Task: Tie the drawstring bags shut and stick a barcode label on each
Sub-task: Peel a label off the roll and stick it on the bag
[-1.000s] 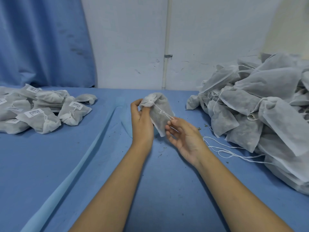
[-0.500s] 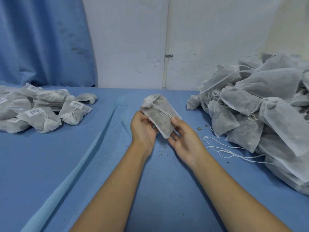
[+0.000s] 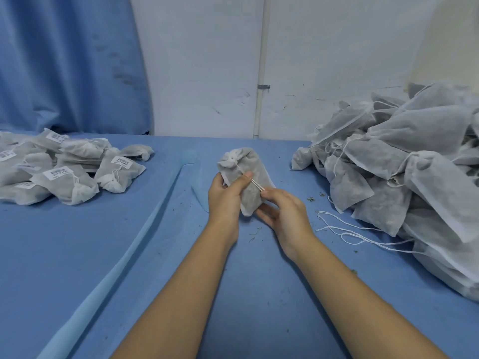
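Left hand (image 3: 224,196) curls round the bag (image 3: 252,174), thumb on its drawstring (image 3: 255,183); right hand (image 3: 282,213) pinches the drawstring's end. Labelled pile (image 3: 64,174) at 10 o'clock, bigger heap (image 3: 404,161) at 2.

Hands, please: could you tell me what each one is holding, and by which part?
Left hand grips the bag by its left edge; right hand pinches the drawstring near its free end.
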`<action>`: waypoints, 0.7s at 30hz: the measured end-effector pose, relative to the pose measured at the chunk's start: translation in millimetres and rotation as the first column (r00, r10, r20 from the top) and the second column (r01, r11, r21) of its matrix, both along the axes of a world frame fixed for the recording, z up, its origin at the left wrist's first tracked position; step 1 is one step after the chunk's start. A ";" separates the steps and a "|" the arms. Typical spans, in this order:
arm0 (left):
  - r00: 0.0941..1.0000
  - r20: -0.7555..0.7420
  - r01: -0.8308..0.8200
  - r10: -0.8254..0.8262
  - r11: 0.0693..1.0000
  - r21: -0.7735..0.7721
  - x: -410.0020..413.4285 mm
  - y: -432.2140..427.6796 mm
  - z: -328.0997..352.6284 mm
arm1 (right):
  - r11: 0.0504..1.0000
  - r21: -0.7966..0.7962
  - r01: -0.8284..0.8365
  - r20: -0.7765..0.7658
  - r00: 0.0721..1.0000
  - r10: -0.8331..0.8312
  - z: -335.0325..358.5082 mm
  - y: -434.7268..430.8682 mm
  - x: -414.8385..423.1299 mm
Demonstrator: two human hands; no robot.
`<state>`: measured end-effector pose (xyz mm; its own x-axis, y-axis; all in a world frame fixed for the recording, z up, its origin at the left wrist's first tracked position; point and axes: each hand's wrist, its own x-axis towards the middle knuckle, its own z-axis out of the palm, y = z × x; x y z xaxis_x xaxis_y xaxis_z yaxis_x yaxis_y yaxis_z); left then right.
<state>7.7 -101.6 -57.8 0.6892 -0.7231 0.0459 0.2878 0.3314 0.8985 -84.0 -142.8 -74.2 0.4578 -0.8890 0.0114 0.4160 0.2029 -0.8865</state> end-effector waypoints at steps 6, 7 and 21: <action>0.996 0.080 -0.030 0.027 0.999 0.027 7.6 3.0 4.1 | 0.963 -0.163 0.213 -0.308 0.916 -0.255 -7.1 -12.5 8.5; 0.995 0.103 -0.023 0.018 0.999 0.049 9.9 5.2 3.0 | 0.948 -0.239 0.209 -0.374 0.881 -0.289 -8.7 -15.8 8.4; 0.934 0.357 -0.125 0.012 0.947 0.295 37.6 14.5 -10.8 | 0.861 -0.503 0.074 -0.606 0.680 -0.413 -14.8 -23.1 31.1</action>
